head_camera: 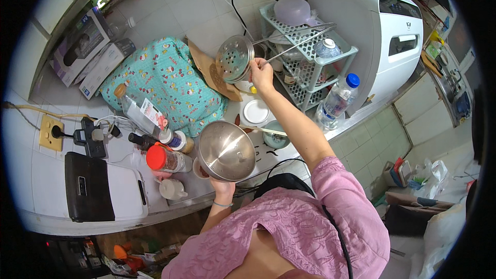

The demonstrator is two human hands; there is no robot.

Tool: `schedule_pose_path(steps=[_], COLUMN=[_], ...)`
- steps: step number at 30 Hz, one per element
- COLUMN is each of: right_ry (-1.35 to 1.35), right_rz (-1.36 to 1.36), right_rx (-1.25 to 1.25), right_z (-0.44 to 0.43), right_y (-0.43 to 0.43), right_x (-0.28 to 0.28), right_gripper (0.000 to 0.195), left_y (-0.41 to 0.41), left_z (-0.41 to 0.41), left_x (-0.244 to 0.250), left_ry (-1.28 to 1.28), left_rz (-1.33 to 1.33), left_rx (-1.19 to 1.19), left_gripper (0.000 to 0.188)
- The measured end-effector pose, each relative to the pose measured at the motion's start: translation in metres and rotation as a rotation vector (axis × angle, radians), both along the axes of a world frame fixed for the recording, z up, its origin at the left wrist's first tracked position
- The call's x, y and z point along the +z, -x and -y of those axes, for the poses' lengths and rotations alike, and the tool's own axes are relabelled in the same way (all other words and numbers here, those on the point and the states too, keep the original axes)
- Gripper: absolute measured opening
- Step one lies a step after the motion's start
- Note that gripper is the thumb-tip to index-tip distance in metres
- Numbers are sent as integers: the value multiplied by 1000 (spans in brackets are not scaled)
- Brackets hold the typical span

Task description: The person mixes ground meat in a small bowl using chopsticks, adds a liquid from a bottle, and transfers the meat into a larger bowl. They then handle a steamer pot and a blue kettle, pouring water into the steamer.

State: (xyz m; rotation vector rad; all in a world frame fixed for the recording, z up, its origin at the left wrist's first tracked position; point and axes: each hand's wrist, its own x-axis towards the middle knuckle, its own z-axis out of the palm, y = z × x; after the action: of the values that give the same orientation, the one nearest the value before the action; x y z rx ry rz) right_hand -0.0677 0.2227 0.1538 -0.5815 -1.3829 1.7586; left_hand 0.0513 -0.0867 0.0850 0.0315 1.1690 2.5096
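My left hand [223, 189] supports a stainless steel mixing bowl [226, 151] from its near side. The bowl's shiny inside faces up and shows a few droplets. Farther ahead, my right hand [262, 71] grips a round perforated metal utensil [233, 59] near its rim, where a long looped wire handle [296, 46] meets it. The perforated face is turned toward the left. Below that hand lie a white round lid [256, 111] and a small pale green bowl [276, 135] with chopsticks [261, 129] across it. A small cup [199, 169] is partly hidden by the steel bowl.
A red-lidded jar [167, 158], a white teapot [172, 189] and a glass bottle [141, 106] crowd the left. Behind them is a teal printed cloth [166, 81]. At right stand a plastic shelf rack [310, 60], a water bottle [337, 100] and a white appliance [372, 35].
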Motion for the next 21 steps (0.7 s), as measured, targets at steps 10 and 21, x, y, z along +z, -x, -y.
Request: schedule_pose_path(steps=[10,21], right_ry=[507,1038], right_rz=[-305,-107], right_rx=[92,213], right_z=[-6,4], right_y=[12,35], right_x=[50,37], right_gripper=[11,18], left_y=[-7,-13], left_z=[17,14], left_x=[4,8], left_ry=[3,-13], left_rz=[-44,-14], left_rx=[54,25], left_gripper=[51,51])
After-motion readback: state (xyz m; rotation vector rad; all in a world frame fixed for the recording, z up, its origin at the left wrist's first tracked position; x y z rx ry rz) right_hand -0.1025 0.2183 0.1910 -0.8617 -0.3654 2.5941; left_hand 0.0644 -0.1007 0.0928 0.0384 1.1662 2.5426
